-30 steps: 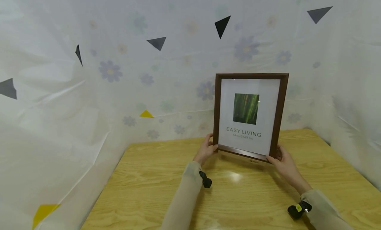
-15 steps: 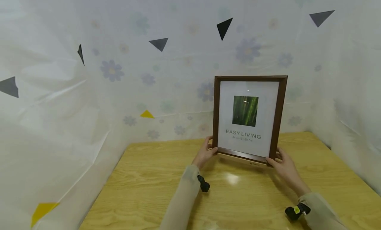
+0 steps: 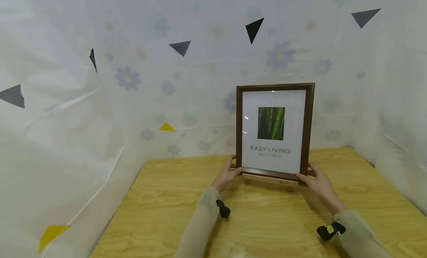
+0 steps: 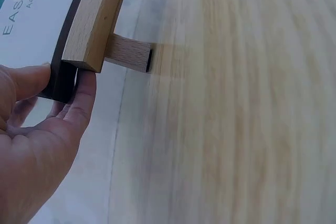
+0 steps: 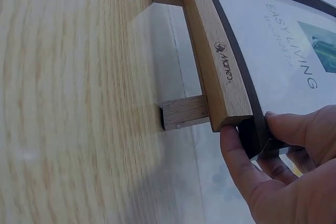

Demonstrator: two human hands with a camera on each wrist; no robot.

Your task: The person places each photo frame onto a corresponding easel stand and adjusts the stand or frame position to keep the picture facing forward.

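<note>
A dark brown picture frame (image 3: 274, 158) stands nearly upright, its white sheet printed EASY LIVING around a green picture. Under its lower edge runs a pale wooden stand (image 5: 223, 72) with short legs at the table surface. My left hand (image 3: 227, 173) grips the frame's lower left corner, thumb on the front, as the left wrist view shows up close. At the opposite lower corner my right hand (image 3: 321, 185) holds on, thumb on the front edge and a finger under the end of the stand. The backs of the frame and stand are hidden.
The wood-grain table (image 3: 160, 213) reaches back to a flower-patterned sheet (image 3: 200, 102) hung behind it. White sheeting also hangs at both sides. Black, grey and yellow triangles are stuck on the sheets. Each wrist carries a small black camera (image 3: 223, 209).
The picture frame has shifted a little left and turned slightly, with both hands following it. The stand's front strip shows more below its edge. Both hands keep their hold.
</note>
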